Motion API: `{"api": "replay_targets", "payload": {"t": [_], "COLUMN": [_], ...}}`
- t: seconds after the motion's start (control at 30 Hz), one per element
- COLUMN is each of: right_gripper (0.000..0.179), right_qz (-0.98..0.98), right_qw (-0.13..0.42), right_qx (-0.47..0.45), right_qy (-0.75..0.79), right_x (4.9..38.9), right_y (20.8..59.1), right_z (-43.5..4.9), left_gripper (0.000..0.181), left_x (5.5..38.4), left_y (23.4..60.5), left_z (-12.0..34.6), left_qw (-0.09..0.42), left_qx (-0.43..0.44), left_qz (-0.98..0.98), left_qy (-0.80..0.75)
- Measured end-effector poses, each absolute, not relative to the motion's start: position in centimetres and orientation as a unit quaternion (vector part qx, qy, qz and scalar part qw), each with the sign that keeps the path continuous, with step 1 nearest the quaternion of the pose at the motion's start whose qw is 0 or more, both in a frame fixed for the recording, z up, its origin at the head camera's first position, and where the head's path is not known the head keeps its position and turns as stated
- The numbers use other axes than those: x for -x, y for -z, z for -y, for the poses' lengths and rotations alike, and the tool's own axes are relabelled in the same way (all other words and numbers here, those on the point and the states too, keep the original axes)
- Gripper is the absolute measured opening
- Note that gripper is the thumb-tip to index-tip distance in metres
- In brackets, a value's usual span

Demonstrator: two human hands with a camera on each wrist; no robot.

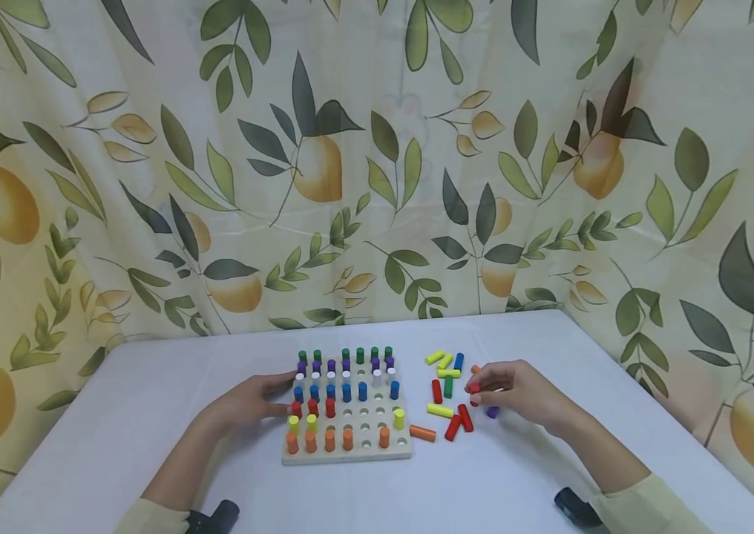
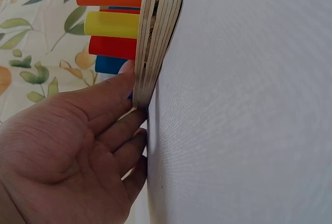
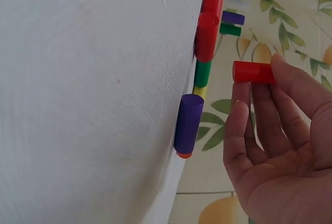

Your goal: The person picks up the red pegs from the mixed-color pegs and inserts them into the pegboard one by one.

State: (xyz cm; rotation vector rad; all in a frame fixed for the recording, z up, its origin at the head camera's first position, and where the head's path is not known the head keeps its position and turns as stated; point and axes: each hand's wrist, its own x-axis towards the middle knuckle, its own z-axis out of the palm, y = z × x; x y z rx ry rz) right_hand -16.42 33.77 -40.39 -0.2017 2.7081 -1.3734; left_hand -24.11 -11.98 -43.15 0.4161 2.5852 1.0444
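A pale wooden pegboard (image 1: 387, 449) lies on the table, with rows of coloured pegs upright in it. At its left edge is my left hand (image 1: 243, 400), thumb and fingers extended against the side. The left wrist view shows that thumb by the board's layered edge (image 2: 155, 53), near a red peg (image 2: 111, 47). My right hand (image 1: 517, 389) pinches a red peg (image 3: 253, 72) between thumb and fingers, raised over the loose pegs to the right of the board. Below that hand a purple peg (image 1: 493, 412) lies partly hidden.
Several loose pegs lie right of the board, among them a yellow peg (image 1: 440, 410), a green peg (image 1: 448, 386) and a blue peg (image 1: 459, 361). An orange peg (image 1: 423, 432) lies close to the board's right edge. A patterned curtain (image 1: 377, 185) hangs behind the white table (image 1: 217, 475).
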Motion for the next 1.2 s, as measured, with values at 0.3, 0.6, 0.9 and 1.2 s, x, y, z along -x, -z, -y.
{"api": "replay_targets", "payload": {"t": [0.3,0.6,0.9,1.2], "right_gripper": [0.017,0.019,0.02,0.021], "right_qz": [-0.887,-0.886,-0.888,-0.887], "right_qw": [0.055,0.05,0.045,0.048], "right_qx": [0.067,0.061,0.06,0.054], "right_qy": [0.453,0.457,0.454,0.457], "right_x": [16.44,16.32,16.39,16.33], "right_y": [40.4,40.45,40.56,40.19], "right_z": [-33.89,-33.55,-33.71,-33.96], "left_gripper": [0.069,0.069,0.069,0.068], "left_x": [23.94,24.07,24.07,24.2], "left_y": [43.14,43.02,42.91,42.99], "left_z": [11.91,12.15,12.09,11.9], "left_qw": [0.161,0.161,0.164,0.161], "left_qx": [-0.143,-0.146,-0.146,-0.149], "left_qz": [-0.908,-0.906,-0.904,-0.902], "left_qy": [-0.36,-0.363,-0.367,-0.372]}}
